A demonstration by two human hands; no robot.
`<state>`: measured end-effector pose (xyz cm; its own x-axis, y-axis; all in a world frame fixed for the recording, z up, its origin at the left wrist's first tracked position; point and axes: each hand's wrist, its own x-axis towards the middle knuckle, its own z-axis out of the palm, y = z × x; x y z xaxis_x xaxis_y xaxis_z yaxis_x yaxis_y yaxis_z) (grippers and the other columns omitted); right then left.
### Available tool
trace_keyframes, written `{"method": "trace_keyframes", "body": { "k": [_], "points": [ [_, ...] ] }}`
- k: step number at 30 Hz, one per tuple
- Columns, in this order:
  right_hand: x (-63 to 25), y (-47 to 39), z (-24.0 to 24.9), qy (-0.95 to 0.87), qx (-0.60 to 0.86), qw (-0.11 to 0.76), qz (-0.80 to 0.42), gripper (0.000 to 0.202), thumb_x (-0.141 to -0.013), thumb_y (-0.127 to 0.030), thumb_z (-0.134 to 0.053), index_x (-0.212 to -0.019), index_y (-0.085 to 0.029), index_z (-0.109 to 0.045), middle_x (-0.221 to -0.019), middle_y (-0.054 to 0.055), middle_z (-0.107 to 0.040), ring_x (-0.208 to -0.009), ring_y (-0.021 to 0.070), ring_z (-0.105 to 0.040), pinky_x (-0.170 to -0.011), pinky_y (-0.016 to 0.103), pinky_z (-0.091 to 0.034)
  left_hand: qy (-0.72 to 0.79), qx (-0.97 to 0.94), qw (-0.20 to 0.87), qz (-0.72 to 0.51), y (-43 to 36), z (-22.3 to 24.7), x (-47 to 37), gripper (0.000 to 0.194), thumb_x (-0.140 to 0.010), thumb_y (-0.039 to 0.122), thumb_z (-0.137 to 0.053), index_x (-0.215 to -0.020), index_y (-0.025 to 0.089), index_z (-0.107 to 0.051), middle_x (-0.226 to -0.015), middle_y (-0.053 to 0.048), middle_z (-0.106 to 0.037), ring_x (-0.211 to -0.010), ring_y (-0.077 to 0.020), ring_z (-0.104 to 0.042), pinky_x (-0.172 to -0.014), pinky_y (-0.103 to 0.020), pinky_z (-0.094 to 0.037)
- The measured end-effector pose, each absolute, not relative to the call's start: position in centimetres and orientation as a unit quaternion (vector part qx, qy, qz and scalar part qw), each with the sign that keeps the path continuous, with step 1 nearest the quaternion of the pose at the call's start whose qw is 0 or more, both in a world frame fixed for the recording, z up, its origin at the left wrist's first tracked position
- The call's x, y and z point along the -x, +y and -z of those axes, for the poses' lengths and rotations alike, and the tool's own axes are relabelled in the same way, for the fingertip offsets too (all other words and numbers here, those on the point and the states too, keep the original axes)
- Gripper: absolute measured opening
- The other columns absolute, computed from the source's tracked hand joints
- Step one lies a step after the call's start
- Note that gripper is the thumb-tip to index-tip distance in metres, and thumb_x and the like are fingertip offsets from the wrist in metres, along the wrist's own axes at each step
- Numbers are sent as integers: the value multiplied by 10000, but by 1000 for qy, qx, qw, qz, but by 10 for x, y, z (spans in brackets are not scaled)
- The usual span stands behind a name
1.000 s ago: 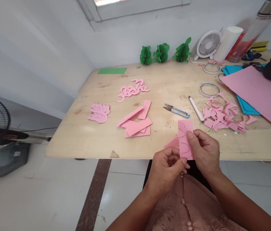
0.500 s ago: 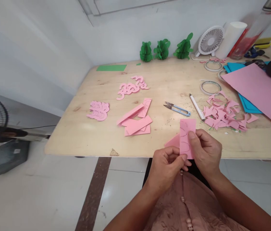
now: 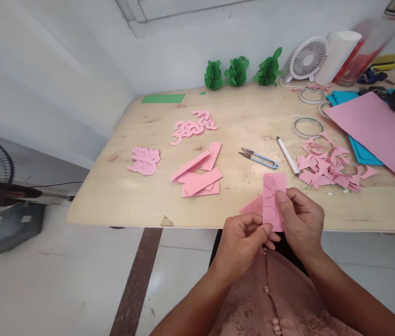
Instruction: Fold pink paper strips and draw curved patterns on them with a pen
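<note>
Between my hands, at the table's front edge, is a pink paper strip [image 3: 269,198] with curved lines drawn on it. My left hand [image 3: 244,242] pinches its lower left corner. My right hand [image 3: 302,219] grips its right side, thumb on top. Behind the strip, another pink paper piece [image 3: 252,204] shows at the table edge. Thread snips [image 3: 258,157] with blue handles lie beyond my hands, beside a white pen [image 3: 287,155]. Left of them rests a pile of folded pink paper strips [image 3: 202,182].
Pink cut-out curls [image 3: 188,129] and a stacked bunch [image 3: 144,161] lie on the left. Pink scraps [image 3: 327,163], tape rolls [image 3: 307,127] and a large pink sheet [image 3: 376,130] are on the right. Green paper trees [image 3: 236,72] and a small white fan [image 3: 307,58] stand at the back.
The view has shifted very slightly. Both hands keep the same hold on the pink strip, and nothing on the table has moved.
</note>
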<state>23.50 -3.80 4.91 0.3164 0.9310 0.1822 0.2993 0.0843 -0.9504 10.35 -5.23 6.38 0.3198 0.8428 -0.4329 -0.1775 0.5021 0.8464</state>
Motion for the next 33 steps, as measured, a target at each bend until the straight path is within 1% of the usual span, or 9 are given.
{"method": "trace_keyframes", "body": {
  "k": [7, 13, 16, 19, 30, 33],
  "points": [
    [-233, -35, -50, -479, 593, 543, -352, 394, -881, -414, -594, -577, -197, -468, -458, -74, -409, -403, 61, -349, -367, 184, -279, 459, -353, 733, -355, -51, -60, -103, 304, -763, 420, -724, -735, 121, -677, -697, -92, -731, -532, -108, -607, -495, -184, -414],
    [-231, -35, -50, -474, 590, 542, -366, 394, -880, -421, -600, -584, -192, -476, -456, -74, -417, -403, 56, -361, -373, 172, -287, 462, -339, 738, -357, -49, -59, -103, 319, -742, 436, -730, -707, 125, -665, -661, -82, -715, -523, -106, -598, -483, -179, -401],
    [-231, -35, -48, -457, 589, 539, -392, 394, -871, -445, -612, -596, -194, -484, -452, -73, -437, -387, 59, -372, -355, 172, -295, 466, -339, 736, -355, -48, -59, -103, 343, -737, 458, -735, -710, 122, -668, -661, -87, -714, -522, -110, -597, -482, -183, -402],
    [-231, -35, -47, -442, 586, 533, -421, 401, -867, -468, -613, -600, -197, -486, -445, -71, -448, -367, 63, -375, -336, 177, -290, 469, -337, 736, -354, -48, -60, -103, 330, -729, 443, -732, -699, 120, -671, -662, -90, -715, -520, -112, -596, -478, -185, -397],
    [-232, -36, -48, -451, 593, 529, -407, 414, -859, -490, -608, -594, -194, -491, -452, -66, -425, -388, 66, -364, -354, 181, -293, 459, -331, 743, -356, -50, -57, -103, 315, -734, 427, -723, -709, 119, -660, -678, -98, -721, -515, -101, -590, -478, -173, -395],
    [-232, -37, -45, -444, 592, 531, -413, 420, -857, -502, -612, -597, -195, -492, -454, -67, -420, -389, 66, -357, -347, 183, -287, 453, -338, 747, -351, -50, -55, -102, 341, -728, 449, -728, -719, 114, -667, -693, -106, -724, -513, -102, -587, -470, -174, -391]
  ]
}}
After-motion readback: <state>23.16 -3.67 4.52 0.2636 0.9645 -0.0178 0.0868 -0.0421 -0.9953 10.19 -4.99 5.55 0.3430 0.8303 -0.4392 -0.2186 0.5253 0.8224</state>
